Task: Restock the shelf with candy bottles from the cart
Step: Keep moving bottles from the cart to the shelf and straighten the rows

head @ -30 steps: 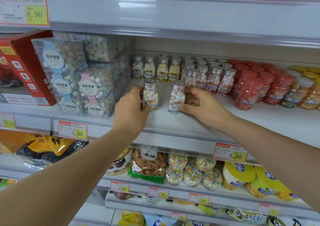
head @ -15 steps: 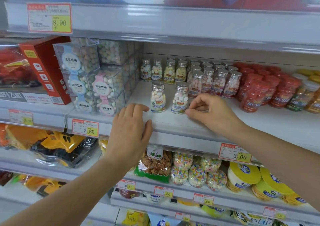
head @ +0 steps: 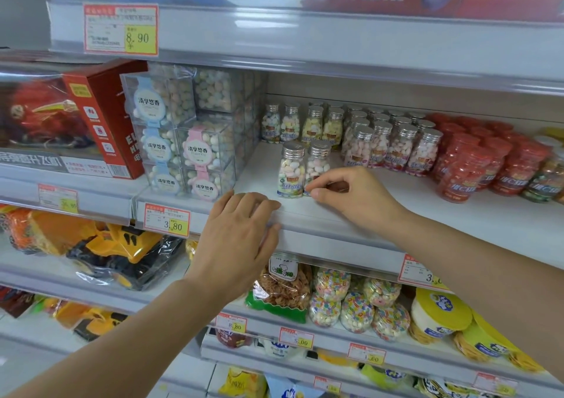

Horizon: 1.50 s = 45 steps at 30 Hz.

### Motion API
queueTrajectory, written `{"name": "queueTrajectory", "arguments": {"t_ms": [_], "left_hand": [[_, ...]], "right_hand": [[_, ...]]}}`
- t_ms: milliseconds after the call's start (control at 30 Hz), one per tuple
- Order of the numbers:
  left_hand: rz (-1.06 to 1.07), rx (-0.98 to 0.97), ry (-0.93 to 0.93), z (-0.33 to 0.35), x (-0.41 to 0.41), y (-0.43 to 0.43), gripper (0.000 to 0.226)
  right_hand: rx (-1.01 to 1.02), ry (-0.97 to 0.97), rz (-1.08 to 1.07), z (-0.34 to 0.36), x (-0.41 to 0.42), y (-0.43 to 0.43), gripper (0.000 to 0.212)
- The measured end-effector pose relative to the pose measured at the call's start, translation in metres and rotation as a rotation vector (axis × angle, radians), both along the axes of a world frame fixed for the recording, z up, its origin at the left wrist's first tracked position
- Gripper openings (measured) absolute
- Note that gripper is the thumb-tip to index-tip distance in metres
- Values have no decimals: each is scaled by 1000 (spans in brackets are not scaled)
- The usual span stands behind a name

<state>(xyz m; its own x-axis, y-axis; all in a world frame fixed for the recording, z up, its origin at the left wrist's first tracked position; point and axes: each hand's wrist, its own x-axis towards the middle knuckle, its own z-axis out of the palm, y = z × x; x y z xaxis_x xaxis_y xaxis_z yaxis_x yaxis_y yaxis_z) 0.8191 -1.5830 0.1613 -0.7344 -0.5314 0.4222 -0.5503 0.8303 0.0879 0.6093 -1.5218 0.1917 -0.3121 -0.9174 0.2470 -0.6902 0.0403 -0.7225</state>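
A left candy bottle [head: 291, 170] and a right candy bottle [head: 317, 162] are standing upright side by side near the shelf [head: 396, 214] front. At their 4 o'clock, the right hand [head: 351, 197] is curling against the right candy bottle's base, its grip unclear. At 7 o'clock, the left hand [head: 238, 238] is resting flat on the shelf edge.

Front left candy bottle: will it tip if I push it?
Probably, if pushed high up: the front left candy bottle is tall and narrow. It likely feels stiff, being clear with a silver cap. Lying down it might roll, since it looks round.
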Motion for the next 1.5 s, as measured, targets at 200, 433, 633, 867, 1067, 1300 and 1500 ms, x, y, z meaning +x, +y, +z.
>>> {"name": "queueTrajectory", "arguments": {"t_ms": [200,433,633,867,1067,1300,1500], "left_hand": [[-12,-20,-28,0,3,-3,44],[-18,-44,-22,-2,6,-8,46],[-16,-38,-14,-1,2,-11,48],[-17,-29,-21,1,1,-13,51],[-21,-30,-25,2,3,-16,50],[-3,-32,-19,1,-4,-16,50],[8,-28,-24,0,-3,-15,50]], "right_hand": [[3,74,40,-2,8,-13,11],[98,133,73,-8,6,-32,29],[187,235,55,-5,7,-52,33],[164,234,-2,7,2,-57,38],[72,124,-105,6,2,-45,33],[95,226,-90,2,-1,-49,40],[-9,179,-125,3,1,-51,23]]}}
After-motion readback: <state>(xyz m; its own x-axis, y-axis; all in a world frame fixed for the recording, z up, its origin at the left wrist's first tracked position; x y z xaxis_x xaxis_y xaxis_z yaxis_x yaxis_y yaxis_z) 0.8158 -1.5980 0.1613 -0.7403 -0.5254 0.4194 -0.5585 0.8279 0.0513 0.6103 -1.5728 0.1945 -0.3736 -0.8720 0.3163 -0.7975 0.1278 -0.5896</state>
